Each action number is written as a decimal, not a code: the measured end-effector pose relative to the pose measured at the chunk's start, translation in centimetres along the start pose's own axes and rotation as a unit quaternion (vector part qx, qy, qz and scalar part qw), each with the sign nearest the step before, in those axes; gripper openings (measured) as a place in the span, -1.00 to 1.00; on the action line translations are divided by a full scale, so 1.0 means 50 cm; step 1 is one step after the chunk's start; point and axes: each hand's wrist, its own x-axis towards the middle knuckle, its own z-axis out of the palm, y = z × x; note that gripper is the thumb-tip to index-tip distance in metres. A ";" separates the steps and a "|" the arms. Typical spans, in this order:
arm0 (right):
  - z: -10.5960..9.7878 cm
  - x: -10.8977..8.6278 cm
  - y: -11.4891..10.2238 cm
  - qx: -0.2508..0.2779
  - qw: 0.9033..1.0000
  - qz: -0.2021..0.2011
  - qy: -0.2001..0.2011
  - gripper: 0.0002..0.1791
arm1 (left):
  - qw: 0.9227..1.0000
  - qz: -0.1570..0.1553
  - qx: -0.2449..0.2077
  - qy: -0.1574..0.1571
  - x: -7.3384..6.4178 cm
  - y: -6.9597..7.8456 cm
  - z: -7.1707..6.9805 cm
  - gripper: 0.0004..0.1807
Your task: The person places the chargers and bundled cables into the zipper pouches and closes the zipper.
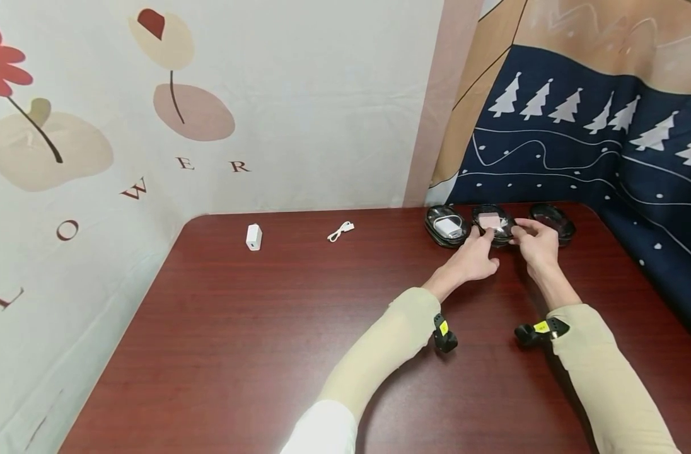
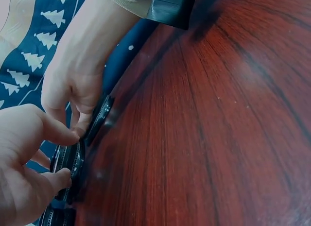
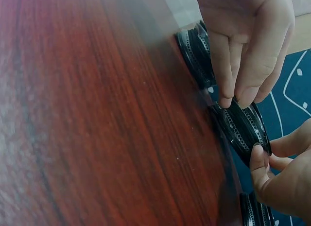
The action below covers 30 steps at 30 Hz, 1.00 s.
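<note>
Both hands are at the middle zip case (image 1: 501, 238), a small round black case with a clear top at the back right of the table. A pale pink block (image 1: 489, 220) shows inside it. My left hand (image 1: 471, 257) pinches the case's left side with thumb and fingers. On the opposite side, my right hand (image 1: 538, 246) holds the edge, its thumb on the zipped rim (image 3: 249, 133) in the right wrist view. To the left stands a similar case (image 1: 438, 234) with a white item and cable inside. A third black case (image 1: 562, 222) lies partly behind my right hand.
A white charger block (image 1: 254, 237) stands at the back left of the brown table (image 1: 255, 353). Between it and the cases lies a coiled white cable (image 1: 340, 231). A pale curtain (image 1: 323, 113) and a dark blue tree-patterned cloth (image 1: 550, 145) border the table.
</note>
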 end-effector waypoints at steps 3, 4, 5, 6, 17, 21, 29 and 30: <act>-0.001 -0.001 0.000 -0.015 1.000 0.012 -0.009 -0.56 | 1.000 -0.007 -0.003 -0.010 0.001 0.001 0.001 -0.18; -0.001 -0.002 0.000 -0.023 1.000 0.016 -0.015 -0.55 | 1.000 -0.010 -0.006 -0.012 0.001 0.001 0.001 -0.18; -0.002 -0.002 0.000 -0.030 0.999 0.021 -0.021 -0.54 | 1.000 -0.012 -0.007 -0.015 0.000 0.002 0.002 -0.17; -0.002 -0.004 0.000 -0.037 0.999 0.024 -0.028 -0.53 | 1.000 -0.014 -0.008 -0.017 0.000 0.001 0.002 -0.16; 0.001 -0.014 0.003 -0.140 0.990 -0.016 -0.015 -0.51 | 0.999 0.015 0.008 -0.041 -0.022 -0.007 -0.020 -0.19; 0.002 -0.015 0.004 -0.199 0.977 -0.077 0.015 -0.58 | 0.999 0.034 0.013 -0.038 -0.032 -0.013 -0.031 -0.25; -0.002 -0.011 0.002 -0.230 0.955 -0.185 0.031 -0.66 | 0.997 0.074 0.015 0.016 -0.050 -0.042 -0.057 -0.40; -0.004 -0.010 0.000 -0.234 0.954 -0.187 0.030 -0.65 | 0.997 0.076 0.013 0.022 -0.052 -0.046 -0.060 -0.42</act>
